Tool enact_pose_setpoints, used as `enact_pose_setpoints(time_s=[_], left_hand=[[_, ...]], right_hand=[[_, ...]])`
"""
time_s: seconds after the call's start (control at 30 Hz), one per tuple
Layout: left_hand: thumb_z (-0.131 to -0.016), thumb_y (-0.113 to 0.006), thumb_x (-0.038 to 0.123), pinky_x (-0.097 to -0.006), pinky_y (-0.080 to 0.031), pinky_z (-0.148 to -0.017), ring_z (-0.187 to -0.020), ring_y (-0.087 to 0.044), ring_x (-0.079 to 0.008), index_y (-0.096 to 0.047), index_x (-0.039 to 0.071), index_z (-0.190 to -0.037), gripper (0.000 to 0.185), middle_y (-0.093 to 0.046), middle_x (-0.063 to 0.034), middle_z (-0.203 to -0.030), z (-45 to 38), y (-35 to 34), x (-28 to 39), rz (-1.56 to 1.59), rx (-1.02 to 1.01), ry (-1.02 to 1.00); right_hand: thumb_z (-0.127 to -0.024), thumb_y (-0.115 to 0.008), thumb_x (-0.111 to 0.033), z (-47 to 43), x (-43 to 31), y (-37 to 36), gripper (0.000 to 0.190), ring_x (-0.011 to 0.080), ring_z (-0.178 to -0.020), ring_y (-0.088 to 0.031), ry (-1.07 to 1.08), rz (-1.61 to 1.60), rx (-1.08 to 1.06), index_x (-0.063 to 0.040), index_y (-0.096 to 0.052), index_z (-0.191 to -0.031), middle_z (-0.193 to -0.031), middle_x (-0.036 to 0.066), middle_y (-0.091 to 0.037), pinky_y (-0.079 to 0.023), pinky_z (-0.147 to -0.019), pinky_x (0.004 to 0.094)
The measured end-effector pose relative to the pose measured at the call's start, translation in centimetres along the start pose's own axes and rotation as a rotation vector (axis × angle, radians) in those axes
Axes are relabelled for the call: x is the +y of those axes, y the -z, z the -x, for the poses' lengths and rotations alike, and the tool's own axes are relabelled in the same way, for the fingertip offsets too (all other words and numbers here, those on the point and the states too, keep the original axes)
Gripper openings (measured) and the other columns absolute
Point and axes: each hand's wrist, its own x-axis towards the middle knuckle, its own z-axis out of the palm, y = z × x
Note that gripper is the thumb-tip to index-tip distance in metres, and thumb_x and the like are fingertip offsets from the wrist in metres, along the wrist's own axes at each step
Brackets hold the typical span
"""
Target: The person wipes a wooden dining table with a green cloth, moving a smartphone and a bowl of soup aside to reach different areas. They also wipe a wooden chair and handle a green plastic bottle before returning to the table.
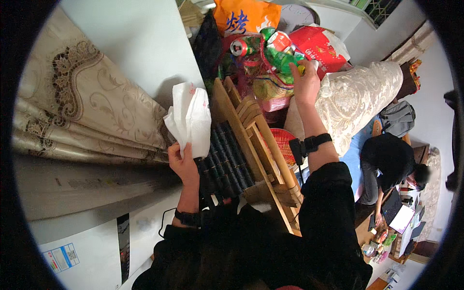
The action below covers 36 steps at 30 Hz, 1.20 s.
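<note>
My left hand (183, 167) pinches the lower edge of a white paper or cloth bag (190, 119), which stands up above the fingers and bears red print. My right hand (307, 85) reaches to a heap of empties, its thumb and fingers around the neck end of a green plastic bottle (284, 62). A small white piece (315, 64) shows beside those fingertips; whether the hand grips it or the bottle is unclear. Around the bottle are a red-and-green drink can (239, 47), another crushed can (280, 40) and a red mesh bag (250, 85) with more inside.
A folded wooden chair frame (261, 145) leans below the heap, beside dark slats (228, 156). Behind lie an orange bag (248, 16) and a red carton (320, 50). Patterned fabric (355, 98) bulges at right. A curtain (101, 98) hangs left. Another person (388, 163) sits at a cluttered desk.
</note>
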Motion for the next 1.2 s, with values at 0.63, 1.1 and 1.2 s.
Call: enact_pose_setpoints(time_s=[0.63,1.1,1.2], left_hand=[[-0.080,-0.067,0.001,-0.0309,-0.047,-0.066,-0.072,-0.055,-0.0225,-0.053,0.002,-0.088,0.017,-0.054,-0.0103,-0.085,3.4,-5.8,-5.3,-0.297,-0.341,-0.068],[-0.085,-0.066,0.043,-0.0407,-0.049,-0.062,-0.067,-0.066,-0.0318,-0.064,0.006,-0.077,0.038,-0.065,-0.0117,-0.067,1.0,-5.7,2.1,-0.831,-0.619,0.078],[-0.084,-0.066,0.037,-0.0400,-0.049,-0.060,-0.066,-0.065,-0.0299,-0.063,0.006,-0.076,0.032,-0.064,-0.0105,-0.067,0.0,-5.7,2.7,-0.801,-0.605,0.015]], right_hand=[[-0.086,-0.066,-0.021,2.5,2.5,0.1,0.036,0.0321,-0.098,-0.066,-0.058,-0.006,-0.416,-0.004,-0.062,-0.118,-0.107,0.016,-0.068,-0.051,-0.086,0.0388],[-0.077,-0.073,-0.020,2.0,7.3,2.9,0.053,0.0418,-0.102,-0.060,-0.286,0.213,-0.315,-0.007,-0.052,-0.124,-0.116,0.024,-0.059,-0.050,-0.085,0.0490],[-0.081,-0.069,-0.022,1.3,8.1,2.6,0.047,0.0425,-0.093,-0.063,-0.226,0.180,-0.291,-0.007,-0.052,-0.122,-0.104,0.024,-0.064,-0.051,-0.079,0.0503]])
